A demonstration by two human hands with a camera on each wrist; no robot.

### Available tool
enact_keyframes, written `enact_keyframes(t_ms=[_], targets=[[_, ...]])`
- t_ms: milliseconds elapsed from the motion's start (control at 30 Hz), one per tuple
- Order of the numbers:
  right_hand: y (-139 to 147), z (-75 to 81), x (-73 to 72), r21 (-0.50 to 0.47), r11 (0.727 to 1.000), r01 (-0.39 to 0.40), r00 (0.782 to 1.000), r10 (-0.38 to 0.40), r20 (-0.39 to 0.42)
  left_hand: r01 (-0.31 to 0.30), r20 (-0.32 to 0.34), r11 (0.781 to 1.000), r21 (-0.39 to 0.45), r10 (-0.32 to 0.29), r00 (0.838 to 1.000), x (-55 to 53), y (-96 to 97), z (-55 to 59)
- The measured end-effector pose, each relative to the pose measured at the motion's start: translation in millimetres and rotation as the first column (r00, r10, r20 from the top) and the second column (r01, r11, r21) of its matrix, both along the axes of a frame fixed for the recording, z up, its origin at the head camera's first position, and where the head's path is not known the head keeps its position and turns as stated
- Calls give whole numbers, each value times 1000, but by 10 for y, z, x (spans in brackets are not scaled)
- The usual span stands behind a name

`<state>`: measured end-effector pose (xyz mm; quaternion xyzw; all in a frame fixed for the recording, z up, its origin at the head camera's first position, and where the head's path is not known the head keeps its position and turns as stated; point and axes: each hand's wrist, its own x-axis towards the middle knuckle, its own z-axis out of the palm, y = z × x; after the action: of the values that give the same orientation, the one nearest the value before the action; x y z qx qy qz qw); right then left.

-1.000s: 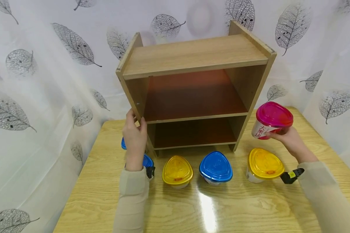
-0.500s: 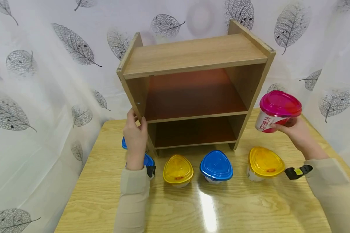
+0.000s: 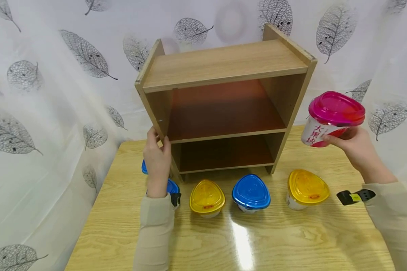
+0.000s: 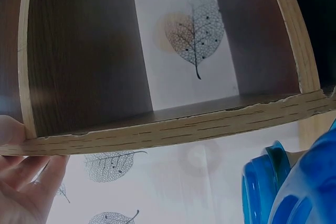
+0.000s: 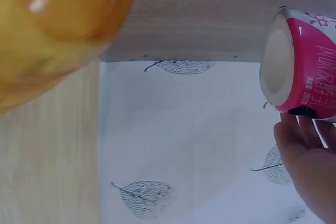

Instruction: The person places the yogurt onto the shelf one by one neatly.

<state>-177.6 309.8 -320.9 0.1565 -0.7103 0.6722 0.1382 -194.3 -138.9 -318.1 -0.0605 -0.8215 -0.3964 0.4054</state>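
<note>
My right hand [image 3: 363,150] grips a white-and-red yogurt cup with a pink lid [image 3: 337,109], lifted above the table to the right of the wooden shelf [image 3: 224,71]. The right wrist view shows the bare base of this cup [image 5: 278,66], fingers around its side. On the left, my left hand [image 3: 157,162] pinches the front edge of the shelf's side panel, thumb in front and fingers behind. In the left wrist view, that hand [image 4: 26,192] is at the edge of the panel [image 4: 173,129]. Both compartments of the shelf hold nothing.
Along the shelf's front stand a yellow-lidded cup [image 3: 207,196], a blue-lidded cup [image 3: 251,192] and another yellow-lidded cup [image 3: 308,187] to the right. Two blue-lidded cups [image 3: 172,187] are partly hidden by my left arm. A leaf-patterned curtain [image 3: 71,113] surrounds the wooden table [image 3: 203,248].
My right hand has raised the pink-lidded cup and moved it to the right, away from the shelf. The left hand stays on the side panel.
</note>
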Motion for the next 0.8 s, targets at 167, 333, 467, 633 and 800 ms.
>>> enact_keyframes(t_ms=[167, 333, 467, 633, 800], targets=[[-49, 198, 51, -78, 996, -31, 999, 29, -29, -7, -3, 1000, 2, 7, 1000, 6, -9, -4], [-89, 376, 104, -81, 997, 11, 1000, -13, -24, -8, -8, 1000, 5, 8, 1000, 14, -22, -3], [-112, 501, 136, -77, 995, 70, 997, -71, -17, -12, -16, 1000, -7, 12, 1000, 25, -28, 0], [-132, 641, 167, -103, 989, 107, 994, -110, -17, -18, -11, 1000, -1, 18, 1000, 35, -27, -1], [-137, 774, 183, -94, 980, 174, 985, -174, 11, -17, -16, 1000, 5, 17, 1000, 43, -31, 5]])
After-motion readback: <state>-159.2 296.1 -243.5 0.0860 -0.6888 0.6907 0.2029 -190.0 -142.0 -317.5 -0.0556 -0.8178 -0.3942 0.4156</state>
